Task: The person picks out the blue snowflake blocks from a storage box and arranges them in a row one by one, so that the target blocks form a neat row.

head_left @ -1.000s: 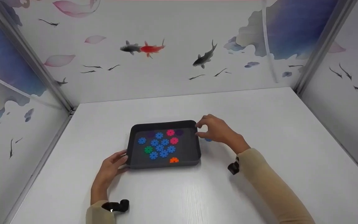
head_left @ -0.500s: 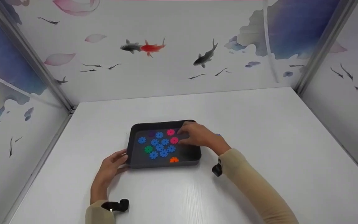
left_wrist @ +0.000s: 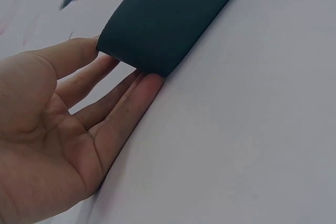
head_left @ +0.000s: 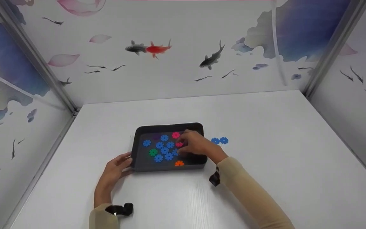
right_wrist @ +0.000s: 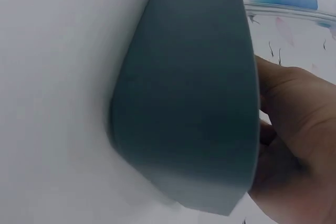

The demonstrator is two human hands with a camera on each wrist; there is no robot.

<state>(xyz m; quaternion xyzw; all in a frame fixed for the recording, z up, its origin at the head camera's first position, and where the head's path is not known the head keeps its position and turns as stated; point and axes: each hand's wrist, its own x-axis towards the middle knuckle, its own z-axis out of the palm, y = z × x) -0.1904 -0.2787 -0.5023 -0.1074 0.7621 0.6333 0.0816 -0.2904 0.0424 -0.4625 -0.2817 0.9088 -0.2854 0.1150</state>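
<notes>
A dark rectangular tray lies on the white table, holding several flower-shaped plastic discs. Blue ones, such as a blue disc, fill much of it. There is also a green disc, a pink disc near the back and an orange disc at the front wall. My left hand touches the tray's left end, fingers fairly straight against its wall. My right hand reaches over the right wall, thumb and fingers apart around a second pink disc. The right wrist view hides the fingertips behind the tray wall.
Two blue discs lie side by side on the table, right of the tray. Walls printed with fish and petals enclose the table at the back and sides. Both wrists wear small black cameras.
My right hand has moved left from the tray's right rim to over the discs inside, uncovering the blue discs on the table. My left hand has stayed at the tray's left end.
</notes>
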